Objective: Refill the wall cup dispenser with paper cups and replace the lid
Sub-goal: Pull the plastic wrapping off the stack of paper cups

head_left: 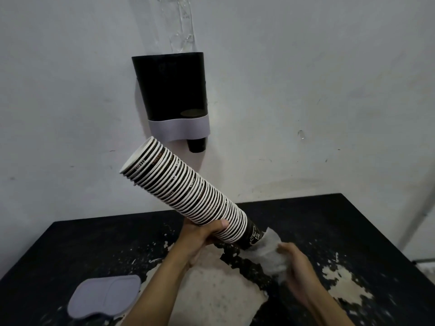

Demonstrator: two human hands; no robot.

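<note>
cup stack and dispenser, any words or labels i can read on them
"COFFEE", partly legible, repeated on the sides of the cup stack.
White script logo on the bottom cup: too blurred to read.
Dispenser: no readable text.
Lid on the table: none.

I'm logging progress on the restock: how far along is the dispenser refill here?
Done: the lid is off and lies on the table. In hand: the left hand holds the cup stack tilted, while the right hand grips clear wrapping at its base. Left: loading the dispenser, which shows one cup below, and replacing the lid.
</note>
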